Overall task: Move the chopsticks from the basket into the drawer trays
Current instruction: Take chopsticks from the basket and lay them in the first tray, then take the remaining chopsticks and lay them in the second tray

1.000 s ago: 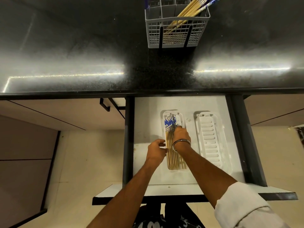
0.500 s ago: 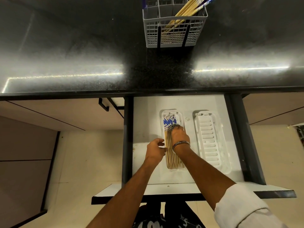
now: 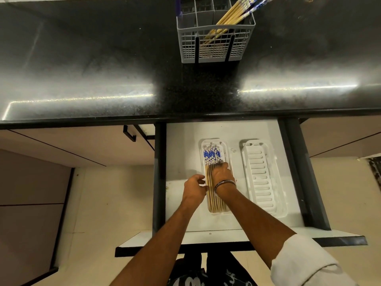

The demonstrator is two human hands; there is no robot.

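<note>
Head view: right tray [image 3: 266, 178] vacant.

Glossy black countertop [image 3: 103, 58], beige cabinet fronts [image 3: 61, 145], pale floor [image 3: 107, 203]

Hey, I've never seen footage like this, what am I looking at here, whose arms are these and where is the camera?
There is no machine here. A person wears one wide-angle camera on the head, looking down, so the two arms are their own. A black counter carries a grey basket with chopsticks leaning in it. Below it a white drawer is pulled open, holding two trays. The left tray holds a row of blue-patterned chopsticks; the right tray is bare. The right hand lies flat on that row, and the left hand touches its edge. Neither hand has a grip on anything.
</note>
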